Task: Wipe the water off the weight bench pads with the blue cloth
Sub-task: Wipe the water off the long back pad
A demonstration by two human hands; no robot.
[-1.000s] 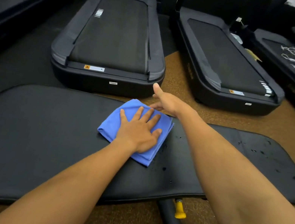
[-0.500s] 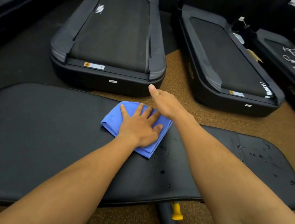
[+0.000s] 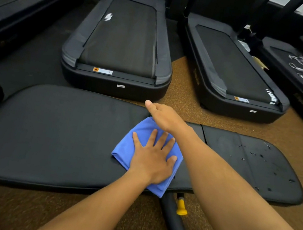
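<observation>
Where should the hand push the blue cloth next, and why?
Probably to the right. The left hand presses flat on the blue cloth near the middle of the bench, at the near edge of the long pad, which looks dry. The water drops show on the short pad to the right, so sliding the cloth across the gap onto that pad seems the best move.

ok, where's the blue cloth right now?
Head view, center: the blue cloth lies on the long bench pad, flat under the left hand, just left of the pad gap.

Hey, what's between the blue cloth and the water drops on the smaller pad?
In the head view: the right forearm crossing over, then the seam between the pads.
</observation>
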